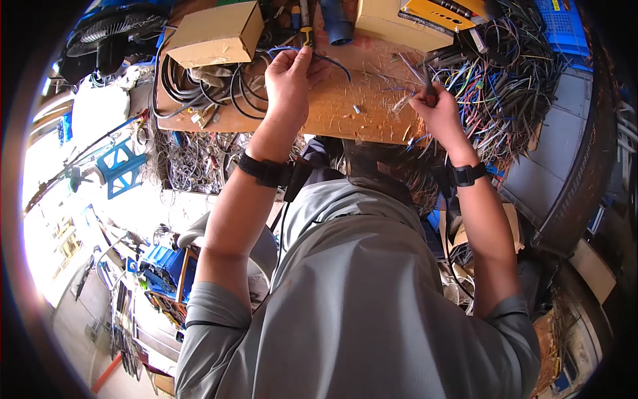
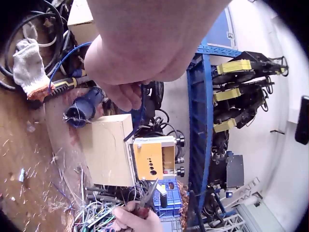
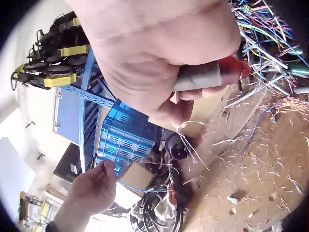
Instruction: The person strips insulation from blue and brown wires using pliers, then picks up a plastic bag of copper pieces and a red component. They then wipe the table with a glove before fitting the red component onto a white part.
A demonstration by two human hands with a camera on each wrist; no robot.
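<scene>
In the head view my left hand (image 1: 289, 83) pinches a blue wire (image 1: 340, 66) over the far side of the wooden bench. The wire's free end curves down past the fingers in the left wrist view, where my left hand (image 2: 123, 67) is close to the camera. Pliers (image 2: 148, 195) with red handles are gripped in my right hand (image 1: 444, 120), beside the heap of scrap wire. Their grey and red handle (image 3: 231, 70) sticks out of the fist in the right wrist view. Thin pale strands (image 3: 192, 149) hang at my right fingertips.
A tangled wire heap (image 1: 498, 86) covers the bench's right side. A cardboard box (image 1: 216, 33) and coiled black cable (image 1: 179, 86) lie left, near a yellow-black handled tool (image 2: 60, 87). Clippings litter the wooden bench (image 1: 332, 106). A blue crate (image 3: 125, 135) stands beyond.
</scene>
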